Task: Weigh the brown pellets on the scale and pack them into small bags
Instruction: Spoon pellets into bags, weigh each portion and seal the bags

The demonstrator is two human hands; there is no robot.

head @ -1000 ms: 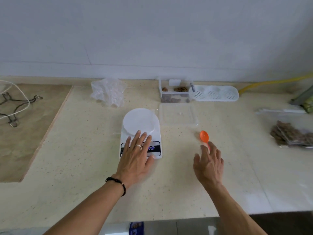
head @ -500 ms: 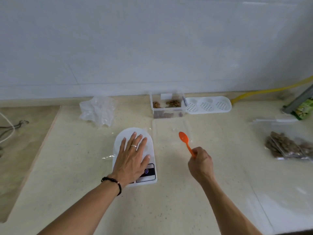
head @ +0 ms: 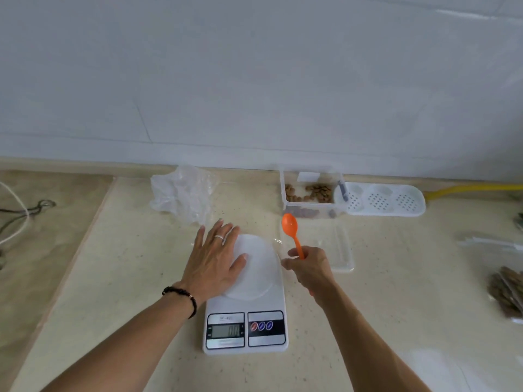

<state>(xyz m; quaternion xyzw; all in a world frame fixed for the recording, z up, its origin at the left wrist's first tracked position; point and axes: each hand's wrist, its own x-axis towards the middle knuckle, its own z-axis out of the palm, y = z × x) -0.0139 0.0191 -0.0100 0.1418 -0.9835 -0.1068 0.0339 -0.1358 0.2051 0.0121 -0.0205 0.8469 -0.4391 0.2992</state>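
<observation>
Left hand [head: 215,260] lies flat with its fingers spread and straight over the left side of the round white platter of the white digital kitchen scale [head: 245,301], holding nothing; there may be a thin clear film under the palm, too faint to tell. Right hand [head: 309,267] is curled round the handle of an orange plastic spoon [head: 291,232], bowl up and empty, pointing away from the body. Brown pellets [head: 312,192] sit in a clear rectangular plastic tub [head: 310,193] beyond the right hand, past the spoon tip, not yet touched. Just right of the right hand lies the tub's clear flat lid [head: 338,248]. Beyond the left hand's fingertips is a crumpled heap of clear plastic bags [head: 184,193]. Far right of the right hand, filled clear bags of pellets [head: 508,292] at the frame edge. A white perforated tray [head: 382,199] sits beside the tub. Scale display is lit, digits unreadable. Step looks like setup: scale being readied, nothing on the platter to weigh into. Next move likely calls for lifting the left hand off so the reading isn't thrown, then reaching the spoon forward to the tub, dipping it in and carrying a level scoop back without spilling.
</observation>
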